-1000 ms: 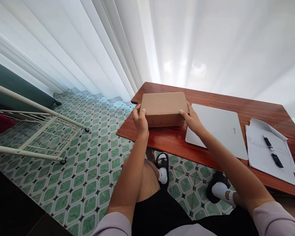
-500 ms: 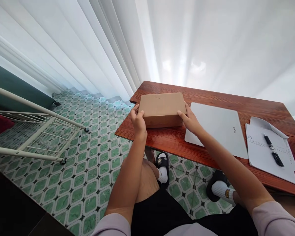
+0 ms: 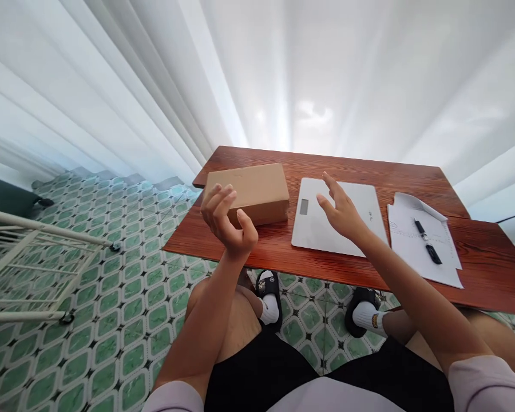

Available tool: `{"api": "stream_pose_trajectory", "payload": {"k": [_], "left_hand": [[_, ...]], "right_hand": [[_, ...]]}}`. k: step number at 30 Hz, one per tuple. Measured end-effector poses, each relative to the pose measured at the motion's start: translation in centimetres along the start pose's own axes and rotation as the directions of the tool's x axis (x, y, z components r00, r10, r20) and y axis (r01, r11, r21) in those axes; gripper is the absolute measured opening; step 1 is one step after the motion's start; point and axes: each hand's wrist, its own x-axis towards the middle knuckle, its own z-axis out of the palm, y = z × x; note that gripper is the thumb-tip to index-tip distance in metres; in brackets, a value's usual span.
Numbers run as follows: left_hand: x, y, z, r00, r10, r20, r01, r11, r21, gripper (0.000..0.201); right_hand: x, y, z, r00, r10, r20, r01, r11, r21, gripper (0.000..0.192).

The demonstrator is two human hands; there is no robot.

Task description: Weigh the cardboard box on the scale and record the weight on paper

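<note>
A closed brown cardboard box rests on the left part of the wooden table. My left hand is raised in front of the box's left side, empty, its fingers curled loosely and apart from the thumb; it hides part of the box. To the right of the box lies a flat white digital scale with a small grey display. Above the scale hovers my right hand, empty, fingers stretched out and thumb apart.
Sheets of paper with handwriting lie right of the scale, a black pen on top. White curtains hang behind the table. A white wheeled rack stands on the tiled floor at left.
Both hands have let go of the cardboard box. My left hand has come up in front of it, and my right hand is now over the scale. The view has shifted right.
</note>
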Motion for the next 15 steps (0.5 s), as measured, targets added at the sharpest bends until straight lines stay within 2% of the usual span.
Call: {"api": "stream_pose_trajectory", "payload": {"k": [2,5,7,11,13,15], "left_hand": [[-0.6,0.8,1.0,0.995,0.095,0.036,-0.095,0.995,-0.026,0.031],[-1.4,2.4,2.8,0.985,0.139,0.104,-0.132,0.989,-0.071,0.019],[-1.7,4.0,4.3,0.962,0.228,0.15,-0.208,0.968,-0.138,0.016],[-1.8,8.5,7.3,0.834,0.53,0.152,-0.453,0.816,-0.358,0.039],[-1.9,11.2,8.8,0.761,0.63,0.154,-0.515,0.732,-0.446,0.035],[-2.4,13.9,10.3,0.672,0.729,0.128,-0.58,0.626,-0.52,0.022]], "right_hand": [[-1.1,0.7,-2.5,0.999,0.019,-0.04,-0.021,0.999,-0.038,0.065],[-2.8,2.0,-6.1,0.993,0.053,-0.106,-0.061,0.995,-0.075,0.06],[-3.9,3.0,-8.5,0.985,0.076,-0.153,-0.093,0.99,-0.105,0.056],[-6.0,5.2,-12.9,0.966,0.042,-0.254,-0.088,0.981,-0.173,0.043],[-7.0,6.4,-14.8,0.954,0.025,-0.297,-0.092,0.973,-0.212,0.035],[-7.9,7.6,-16.5,0.944,0.031,-0.329,-0.127,0.953,-0.276,0.028]]}}
